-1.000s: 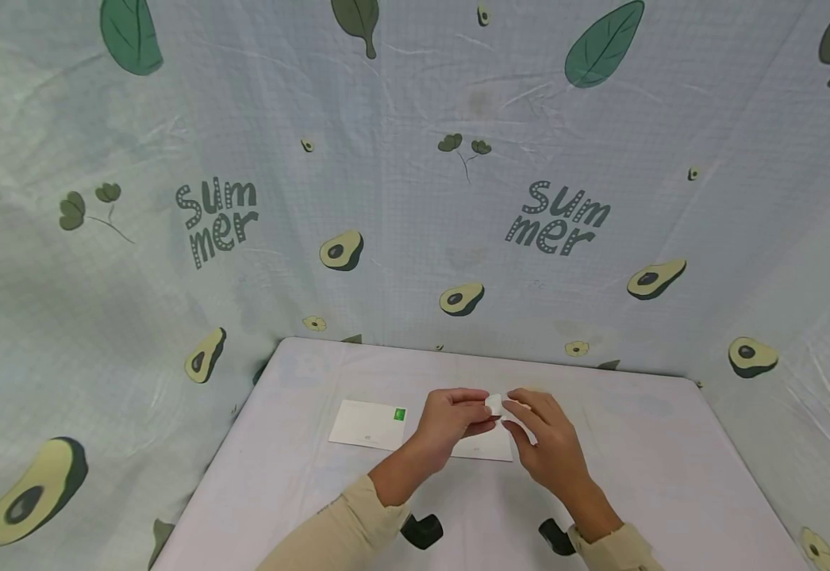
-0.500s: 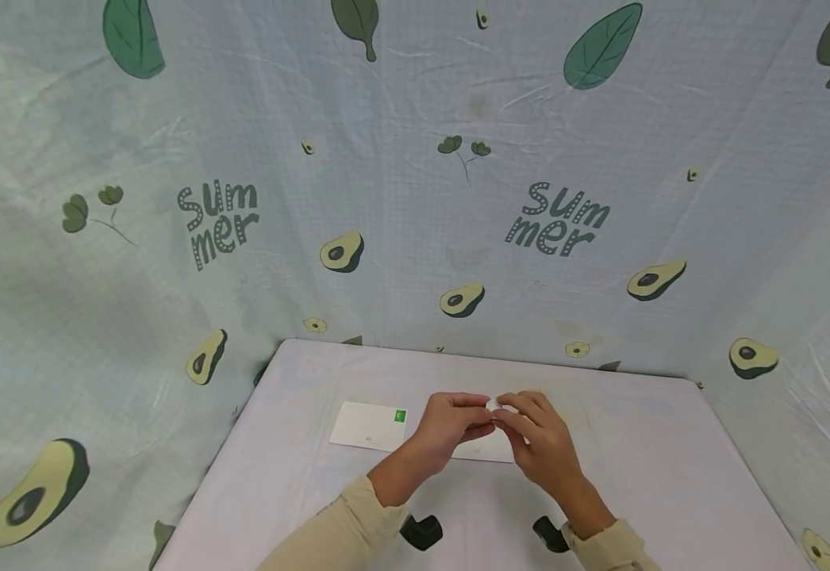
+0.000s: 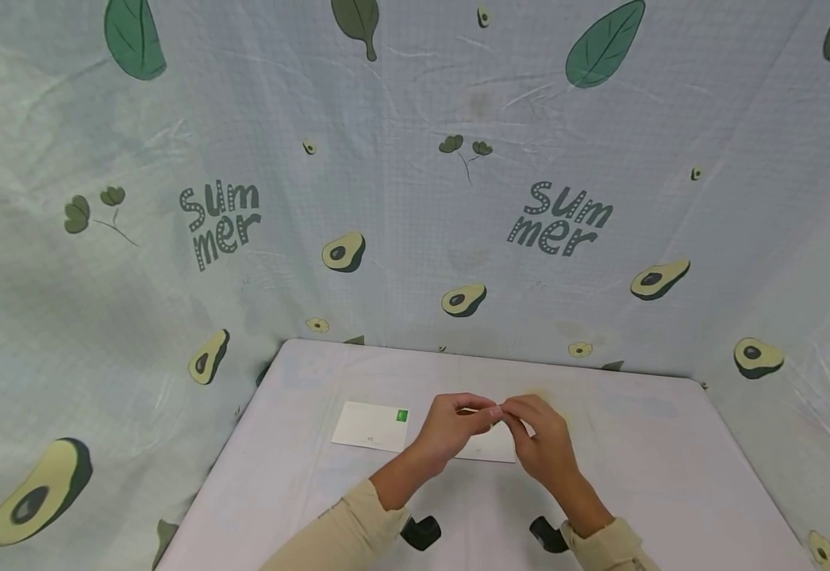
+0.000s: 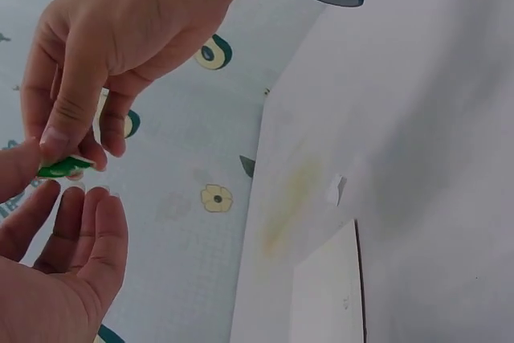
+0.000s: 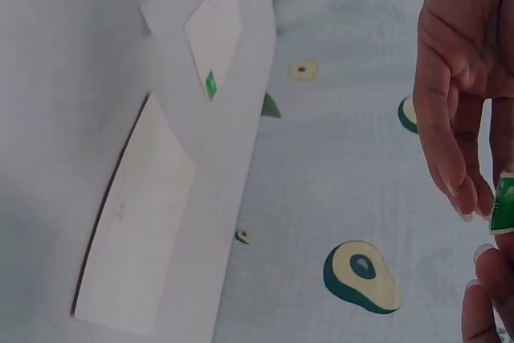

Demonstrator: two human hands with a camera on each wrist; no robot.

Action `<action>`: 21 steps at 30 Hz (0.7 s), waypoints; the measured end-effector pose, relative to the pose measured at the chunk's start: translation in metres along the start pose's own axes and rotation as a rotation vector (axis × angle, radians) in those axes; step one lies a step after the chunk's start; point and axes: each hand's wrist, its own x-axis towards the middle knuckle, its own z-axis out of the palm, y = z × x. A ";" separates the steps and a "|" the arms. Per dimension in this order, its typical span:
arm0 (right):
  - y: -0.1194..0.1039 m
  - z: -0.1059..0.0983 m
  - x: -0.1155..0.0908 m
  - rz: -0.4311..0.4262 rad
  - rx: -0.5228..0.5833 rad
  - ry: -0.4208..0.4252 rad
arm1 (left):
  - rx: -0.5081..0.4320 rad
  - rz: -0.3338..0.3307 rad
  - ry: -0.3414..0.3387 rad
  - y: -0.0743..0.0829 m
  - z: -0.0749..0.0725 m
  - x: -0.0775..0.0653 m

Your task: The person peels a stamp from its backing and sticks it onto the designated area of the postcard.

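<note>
Over the table, my left hand (image 3: 451, 424) and right hand (image 3: 543, 444) meet at the fingertips. Between them they pinch a small green stamp (image 4: 63, 168) with a pale edge, seen in both wrist views. In the head view the fingers hide it almost wholly. Below the hands lies a white envelope (image 3: 485, 450), partly covered by them. To its left lies another white envelope (image 3: 370, 426) with a green stamp (image 3: 402, 415) in its top right corner. In the right wrist view, the left hand (image 5: 466, 78) comes from above and the right fingers (image 5: 494, 291) from below.
A small white paper scrap (image 4: 337, 190) lies on the white table (image 3: 643, 476) near the envelopes. Black wrist devices (image 3: 422, 533) sit under both forearms. A printed curtain (image 3: 386, 198) hangs round the table's back and sides.
A second ago the left hand held a small white piece and the right fingers were apart from it. The right hand has moved left and its fingertips now pinch there too.
</note>
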 end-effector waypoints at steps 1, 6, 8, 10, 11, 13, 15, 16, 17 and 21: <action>0.000 0.001 0.000 0.027 0.010 0.005 | 0.004 0.009 -0.006 -0.001 0.000 0.000; -0.005 0.003 -0.001 0.233 0.044 -0.006 | -0.007 0.025 0.003 -0.004 0.001 0.003; -0.009 0.003 -0.001 0.369 0.069 -0.032 | -0.009 0.029 0.019 -0.004 0.001 0.003; -0.013 0.003 0.002 0.524 0.123 -0.068 | -0.007 0.025 0.036 -0.004 0.002 0.004; -0.014 0.003 0.003 0.601 0.162 -0.085 | -0.005 0.024 0.043 -0.004 0.002 0.004; -0.017 0.002 0.007 0.742 0.234 -0.111 | 0.003 0.020 0.050 -0.004 0.002 0.004; -0.018 0.002 0.009 0.844 0.289 -0.129 | 0.019 0.016 0.047 -0.004 0.001 0.004; -0.017 0.003 0.010 0.876 0.304 -0.133 | 0.031 0.016 0.043 -0.004 0.001 0.004; -0.017 0.003 0.010 0.899 0.311 -0.135 | 0.042 0.018 0.037 -0.004 0.000 0.004; -0.016 0.006 0.010 0.931 0.305 -0.111 | 0.082 0.020 0.028 -0.005 -0.001 0.005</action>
